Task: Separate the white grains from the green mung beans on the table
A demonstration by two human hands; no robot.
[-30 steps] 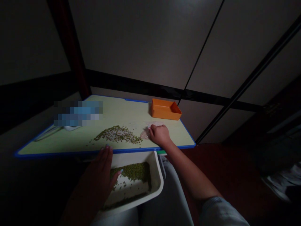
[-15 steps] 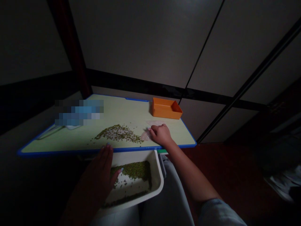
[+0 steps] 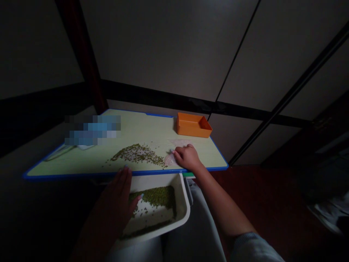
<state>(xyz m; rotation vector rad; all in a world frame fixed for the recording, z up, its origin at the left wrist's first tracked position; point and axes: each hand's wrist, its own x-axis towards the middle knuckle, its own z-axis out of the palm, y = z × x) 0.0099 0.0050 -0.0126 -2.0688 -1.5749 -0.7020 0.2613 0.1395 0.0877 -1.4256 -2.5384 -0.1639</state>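
Note:
My right hand rests on the pale yellow-green tabletop, fingers curled and pressed together. Whatever they may hold is hidden. Left of it lies a loose spread of small green, seed-like bits. My left hand is at the table's near edge, over the left side of a white plastic tray. Its fingers are stretched out, with the thumb apart over the tray and nothing in its grasp. More green bits are heaped along the far side of the tray, with a few scattered over its bottom.
An orange open-topped box stands at the table's back right. A blurred-out blue object is at the left with a cable beside it. Blue edging runs round the table. Cabinet-like panels rise behind it.
Both hands keep nearly the same pose and place. The whole view has shifted very slightly; no other change is visible.

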